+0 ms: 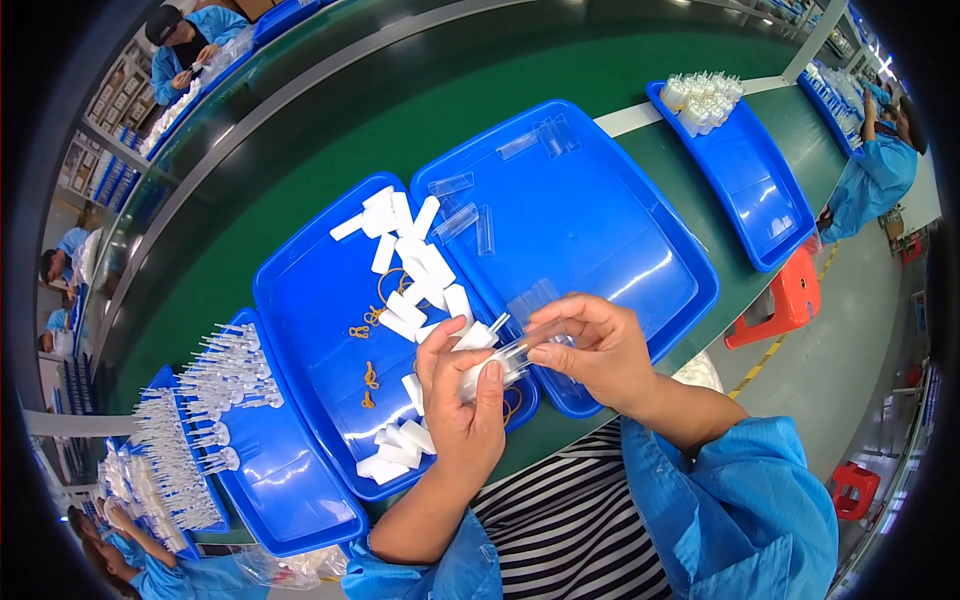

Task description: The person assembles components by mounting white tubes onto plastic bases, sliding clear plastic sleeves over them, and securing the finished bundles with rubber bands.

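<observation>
Over the near edges of two blue trays, my hands are close together. My left hand (pixel 466 392) is closed, thumb and fingers around a white piece at the lower end of a clear plastic tube (pixel 513 357). A thin white stem (pixel 499 322) sticks up beside the tube. My right hand (pixel 592 352) pinches the tube's other end between thumb and fingers. Whether the white piece sits inside the tube, I cannot tell. White cylinders (pixel 425 262) lie scattered in the left blue tray (pixel 300 330), and clear tubes (pixel 486 230) rest in the right blue tray (pixel 600 220).
Yellow-brown rubber bands (pixel 371 375) lie among the white cylinders. A narrow tray (pixel 290 490) at left holds white stemmed parts (pixel 228 370); another tray (pixel 765 215) at right holds white pieces (pixel 703 100). A red stool (pixel 790 300) stands beyond the table. Co-workers sit nearby.
</observation>
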### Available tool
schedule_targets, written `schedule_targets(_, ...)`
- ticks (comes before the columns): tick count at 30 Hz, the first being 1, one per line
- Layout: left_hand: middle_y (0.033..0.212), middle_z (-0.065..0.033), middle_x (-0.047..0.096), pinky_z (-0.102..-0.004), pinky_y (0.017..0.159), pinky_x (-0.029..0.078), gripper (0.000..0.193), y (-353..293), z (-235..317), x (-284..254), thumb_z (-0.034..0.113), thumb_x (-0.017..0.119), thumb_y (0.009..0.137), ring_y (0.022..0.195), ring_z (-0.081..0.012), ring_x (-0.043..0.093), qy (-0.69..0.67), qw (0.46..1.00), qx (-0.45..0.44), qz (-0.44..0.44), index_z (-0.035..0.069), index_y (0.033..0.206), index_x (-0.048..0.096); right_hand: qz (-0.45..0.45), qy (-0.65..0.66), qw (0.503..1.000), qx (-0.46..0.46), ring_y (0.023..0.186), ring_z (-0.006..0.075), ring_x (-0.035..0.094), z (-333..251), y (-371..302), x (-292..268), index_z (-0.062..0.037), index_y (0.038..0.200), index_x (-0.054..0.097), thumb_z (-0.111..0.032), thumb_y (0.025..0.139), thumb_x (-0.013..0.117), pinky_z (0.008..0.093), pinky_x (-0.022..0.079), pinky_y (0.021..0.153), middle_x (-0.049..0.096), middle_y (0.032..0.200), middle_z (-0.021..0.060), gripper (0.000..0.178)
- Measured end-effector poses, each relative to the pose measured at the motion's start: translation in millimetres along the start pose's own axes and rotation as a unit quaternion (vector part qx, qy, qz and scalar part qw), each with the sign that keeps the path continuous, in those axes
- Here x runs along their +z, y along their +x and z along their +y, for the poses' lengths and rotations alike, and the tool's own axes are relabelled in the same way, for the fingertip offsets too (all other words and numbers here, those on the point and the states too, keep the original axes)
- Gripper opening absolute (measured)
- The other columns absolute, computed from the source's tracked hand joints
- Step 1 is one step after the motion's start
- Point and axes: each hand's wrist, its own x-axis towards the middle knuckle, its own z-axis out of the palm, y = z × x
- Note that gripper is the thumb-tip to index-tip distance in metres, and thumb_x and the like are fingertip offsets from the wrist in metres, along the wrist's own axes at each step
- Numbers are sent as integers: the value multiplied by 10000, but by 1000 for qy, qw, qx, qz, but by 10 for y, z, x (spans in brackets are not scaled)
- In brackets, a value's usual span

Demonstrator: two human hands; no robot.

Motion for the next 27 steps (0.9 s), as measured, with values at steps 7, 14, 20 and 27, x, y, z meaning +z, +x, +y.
schedule_targets(7,1205,-193,442,-404,935,357,136,14,38,-14,136,575,858,1100,-300,447,39,999,33,8,10,909,581,-12,-40,998,45,901,155,607,-108,45,-74,15,1029,612,-26,812,634,250,493,782,634,956,108,221)
schedule_targets(14,1219,-217,417,-406,910,377,181,-2,14,-11,155,588,851,1076,-319,454,61,995,71,-15,5,952,573,-26,-111,993,14,834,155,622,-194,68,-131,-24,937,673,-80,792,668,253,475,750,665,903,98,155)
schedule_targets(20,1263,-242,366,-410,900,377,289,1,-3,5,245,605,847,1072,-336,441,83,989,115,-42,13,1007,542,-49,-98,993,44,802,174,625,-237,84,-179,-63,905,688,-112,746,707,293,447,746,670,813,65,167)
schedule_targets(27,1319,-300,283,-443,939,332,701,-26,-76,61,433,553,854,1179,-367,363,6,986,165,-30,8,1316,241,-72,-258,961,-66,811,156,604,-254,88,-182,-65,888,692,-101,731,715,287,427,756,664,798,60,162)
